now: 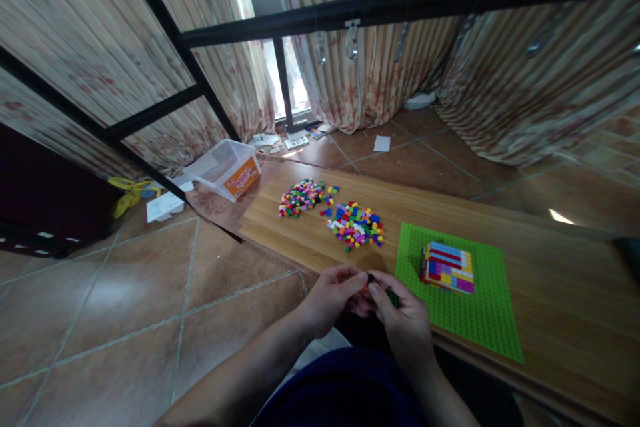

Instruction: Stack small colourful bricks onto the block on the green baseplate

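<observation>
My left hand (337, 293) and my right hand (404, 310) meet at the near edge of the table, thumbs and fingers pinched together. Between their fingertips are small toy building bricks (371, 278), dark and orange; fingers cover most of them. A dark green brick (393, 297) shows in my right hand. Just right of the hands lies a green baseplate (487, 307). On it stands a block built of many coloured bricks (449, 268), striped red and blue on top. Beyond the hands is a loose pile of mixed bricks (355, 225), with a second pile (302, 197) farther left.
The wooden table (560, 280) runs off to the right. At its far left end stands a clear plastic bin (220, 170) with an orange label. Black metal bars (310, 21) cross in front of striped curtains (390, 73). Papers and a yellow object (127, 195) lie on the tiled floor.
</observation>
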The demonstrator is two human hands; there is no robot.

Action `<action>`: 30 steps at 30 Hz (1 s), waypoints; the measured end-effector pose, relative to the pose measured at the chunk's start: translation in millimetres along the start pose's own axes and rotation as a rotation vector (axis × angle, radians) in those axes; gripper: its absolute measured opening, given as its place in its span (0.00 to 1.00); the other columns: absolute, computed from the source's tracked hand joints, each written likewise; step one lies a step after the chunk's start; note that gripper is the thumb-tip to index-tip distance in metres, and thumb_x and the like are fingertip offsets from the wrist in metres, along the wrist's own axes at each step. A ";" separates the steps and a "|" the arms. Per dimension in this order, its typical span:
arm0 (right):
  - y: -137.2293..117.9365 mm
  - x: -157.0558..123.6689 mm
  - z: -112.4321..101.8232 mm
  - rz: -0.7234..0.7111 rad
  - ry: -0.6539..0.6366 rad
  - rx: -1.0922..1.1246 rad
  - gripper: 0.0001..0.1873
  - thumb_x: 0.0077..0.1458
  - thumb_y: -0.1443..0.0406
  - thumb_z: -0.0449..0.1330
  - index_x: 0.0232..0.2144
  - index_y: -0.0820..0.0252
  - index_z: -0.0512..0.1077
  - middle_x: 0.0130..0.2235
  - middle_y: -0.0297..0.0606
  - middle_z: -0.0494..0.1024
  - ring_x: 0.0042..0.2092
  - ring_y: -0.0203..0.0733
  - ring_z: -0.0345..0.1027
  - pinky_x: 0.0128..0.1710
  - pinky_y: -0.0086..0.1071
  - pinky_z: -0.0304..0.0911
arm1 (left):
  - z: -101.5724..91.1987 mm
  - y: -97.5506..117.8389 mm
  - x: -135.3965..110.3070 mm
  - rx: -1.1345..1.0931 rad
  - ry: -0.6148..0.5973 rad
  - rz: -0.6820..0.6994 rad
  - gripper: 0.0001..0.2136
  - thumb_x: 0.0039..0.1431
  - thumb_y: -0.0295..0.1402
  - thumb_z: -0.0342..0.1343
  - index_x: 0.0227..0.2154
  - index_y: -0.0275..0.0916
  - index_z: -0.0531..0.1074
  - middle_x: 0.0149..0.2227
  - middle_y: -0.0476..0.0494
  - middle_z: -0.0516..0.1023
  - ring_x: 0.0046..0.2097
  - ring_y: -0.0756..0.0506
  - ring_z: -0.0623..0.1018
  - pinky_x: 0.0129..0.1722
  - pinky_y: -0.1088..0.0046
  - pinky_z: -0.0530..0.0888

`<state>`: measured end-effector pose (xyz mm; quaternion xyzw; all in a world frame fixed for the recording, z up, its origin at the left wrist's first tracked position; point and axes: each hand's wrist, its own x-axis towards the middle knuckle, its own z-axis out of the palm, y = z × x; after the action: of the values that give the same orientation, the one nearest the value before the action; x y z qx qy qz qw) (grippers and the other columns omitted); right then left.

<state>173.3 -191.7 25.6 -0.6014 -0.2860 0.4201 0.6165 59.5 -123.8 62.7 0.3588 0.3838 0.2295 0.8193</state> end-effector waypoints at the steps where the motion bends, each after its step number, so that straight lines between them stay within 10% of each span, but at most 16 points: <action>1: 1.2 0.3 -1.3 -0.017 -0.006 -0.026 0.17 0.49 0.55 0.65 0.38 0.59 0.79 0.29 0.36 0.76 0.23 0.31 0.60 0.19 0.25 0.55 | 0.0 0.5 -0.1 0.001 -0.001 -0.001 0.18 0.48 0.45 0.66 0.31 0.34 0.72 0.25 0.49 0.75 0.23 0.54 0.73 0.26 0.77 0.71; 24: 3.7 -2.5 -3.4 -0.043 -0.075 -0.077 0.15 0.52 0.55 0.63 0.40 0.56 0.78 0.38 0.40 0.81 0.39 0.44 0.74 0.41 0.35 0.70 | -8.9 -4.9 2.5 -0.019 -0.024 -0.032 0.18 0.45 0.42 0.68 0.32 0.32 0.75 0.24 0.49 0.75 0.21 0.55 0.71 0.24 0.78 0.70; 30: 1.4 -1.4 2.8 0.017 -0.067 0.036 0.15 0.51 0.53 0.64 0.35 0.58 0.76 0.23 0.33 0.75 0.24 0.36 0.67 0.24 0.29 0.65 | 1.4 -7.2 2.5 0.038 0.039 0.045 0.16 0.49 0.44 0.63 0.28 0.34 0.71 0.21 0.51 0.71 0.19 0.55 0.69 0.21 0.79 0.69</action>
<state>169.9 -191.6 24.7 -0.5781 -0.2937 0.4506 0.6136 62.8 -127.3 56.6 0.3785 0.3958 0.2476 0.7993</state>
